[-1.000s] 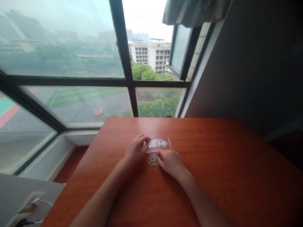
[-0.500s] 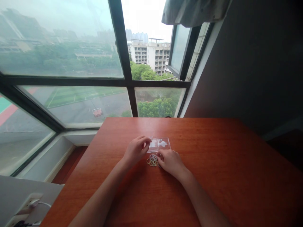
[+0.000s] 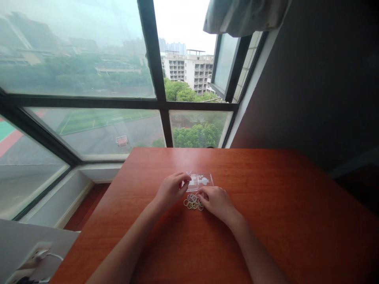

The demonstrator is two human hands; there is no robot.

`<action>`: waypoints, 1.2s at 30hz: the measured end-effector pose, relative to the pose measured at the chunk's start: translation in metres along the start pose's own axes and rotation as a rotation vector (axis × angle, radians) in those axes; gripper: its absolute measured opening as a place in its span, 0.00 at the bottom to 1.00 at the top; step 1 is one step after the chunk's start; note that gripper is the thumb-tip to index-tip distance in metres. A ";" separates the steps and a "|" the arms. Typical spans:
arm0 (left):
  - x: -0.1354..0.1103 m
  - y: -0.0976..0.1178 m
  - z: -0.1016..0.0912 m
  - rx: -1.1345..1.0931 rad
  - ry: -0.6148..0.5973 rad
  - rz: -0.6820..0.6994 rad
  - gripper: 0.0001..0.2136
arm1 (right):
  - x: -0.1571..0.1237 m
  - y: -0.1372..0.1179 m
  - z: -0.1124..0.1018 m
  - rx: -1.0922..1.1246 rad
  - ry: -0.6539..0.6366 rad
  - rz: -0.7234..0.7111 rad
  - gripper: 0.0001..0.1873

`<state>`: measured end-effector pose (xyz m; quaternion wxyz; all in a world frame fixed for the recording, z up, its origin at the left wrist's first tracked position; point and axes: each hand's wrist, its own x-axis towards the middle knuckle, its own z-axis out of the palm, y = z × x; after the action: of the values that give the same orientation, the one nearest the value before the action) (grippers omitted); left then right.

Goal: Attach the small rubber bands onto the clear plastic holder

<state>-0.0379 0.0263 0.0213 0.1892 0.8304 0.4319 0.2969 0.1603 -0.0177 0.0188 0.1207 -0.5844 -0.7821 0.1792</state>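
A clear plastic box (image 3: 209,182) with white printed shapes lies flat on the brown wooden table (image 3: 275,201). My left hand (image 3: 174,188) is at its left side, thumb and fingers curled closed on that edge and covering part of it. Just in front of the box is a loose pile of small pale hair ties (image 3: 192,202), whitish and yellowish. My right hand (image 3: 217,200) is at the right side of this pile, thumb and forefinger pinched on one hair tie. The fingertips partly hide that tie.
Large windows (image 3: 166,104) with dark frames stand behind the table's far edge. A grey curtain (image 3: 242,17) hangs at the upper right, beside a dark wall (image 3: 310,90). At lower left, a white plug (image 3: 43,255) with its cord sits in a wall socket.
My right hand has shifted slightly right, uncovering more hair ties on the pile's right side. My left hand stays by the box. The view has tilted slightly.
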 end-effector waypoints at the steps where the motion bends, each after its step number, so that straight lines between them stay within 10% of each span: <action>1: 0.000 0.000 0.000 -0.002 0.000 0.002 0.08 | 0.000 0.001 -0.001 0.002 -0.015 -0.003 0.09; 36: -0.004 -0.002 0.004 0.220 -0.169 0.047 0.07 | 0.000 0.010 -0.001 -0.035 -0.055 -0.051 0.10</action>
<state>-0.0383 0.0241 0.0162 0.1259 0.8781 0.4247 0.1810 0.1694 -0.0152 0.0153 0.0936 -0.5614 -0.8026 0.1785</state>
